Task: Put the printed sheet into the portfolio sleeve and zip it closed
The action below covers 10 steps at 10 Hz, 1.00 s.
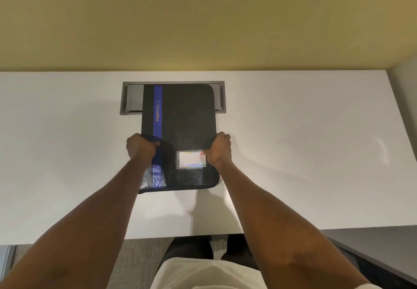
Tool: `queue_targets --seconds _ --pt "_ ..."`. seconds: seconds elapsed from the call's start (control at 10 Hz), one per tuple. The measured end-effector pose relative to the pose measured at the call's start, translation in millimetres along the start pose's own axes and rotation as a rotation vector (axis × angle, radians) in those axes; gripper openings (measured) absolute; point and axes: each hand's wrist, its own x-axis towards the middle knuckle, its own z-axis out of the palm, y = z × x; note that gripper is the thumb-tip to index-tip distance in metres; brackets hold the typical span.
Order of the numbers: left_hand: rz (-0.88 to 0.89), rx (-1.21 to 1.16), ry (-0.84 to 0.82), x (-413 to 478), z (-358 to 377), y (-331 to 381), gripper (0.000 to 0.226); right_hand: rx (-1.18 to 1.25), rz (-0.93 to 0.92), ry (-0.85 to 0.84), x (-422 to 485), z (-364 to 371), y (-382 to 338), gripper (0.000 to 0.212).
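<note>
both hands clamped on the portfolio sleeve (180, 130), left hand (141, 145) on its left edge, right hand (217, 148) on its right edge. lying flat toward the back edge of the white table (293, 142), covering a grey cable hatch (126, 99). no printed sheet visible; probably positioning, or already filled. next: finding the zip. blue stripe reads "portfol…"; label card (192, 159) illegible.

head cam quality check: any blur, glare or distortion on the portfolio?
Head view: the label card on the portfolio is smeared, its text unreadable; sheen on the portfolio's near-left corner; soft shadows fall on the white desk below the portfolio; wide-angle lens splays the forearms outward; both hands fairly sharp.
</note>
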Motion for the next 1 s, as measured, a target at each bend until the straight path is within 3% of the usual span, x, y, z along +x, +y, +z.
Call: queue_targets --seconds 0.3,0.4,0.5,0.7,0.9,1.0 --pt "-0.013 0.007 -0.017 -3.2 4.2 -10.2 0.051 -0.061 -0.005 -0.054 -6.4 6.9 4.3 0.057" --pt "0.027 0.087 0.026 -13.9 6.9 -6.2 0.049 -0.222 -0.081 -0.012 -17.2 6.7 5.6 0.061" --pt "0.174 0.176 0.106 -33.3 14.1 -8.4 0.051 -0.294 -0.212 0.087 -31.5 7.8 11.3 0.063" --pt "0.550 0.464 0.065 -88.3 42.8 -39.8 0.069 -0.381 -0.307 0.015 -60.8 9.7 41.5 0.076" --pt "0.720 0.564 -0.045 -150.3 84.3 -67.0 0.074 -0.565 -0.353 -0.006 -80.9 -12.2 101.8 0.071" --pt "0.765 0.585 -0.049 -171.8 105.2 -54.5 0.073 -0.635 -0.346 0.061 -80.9 -34.8 129.6 0.072"
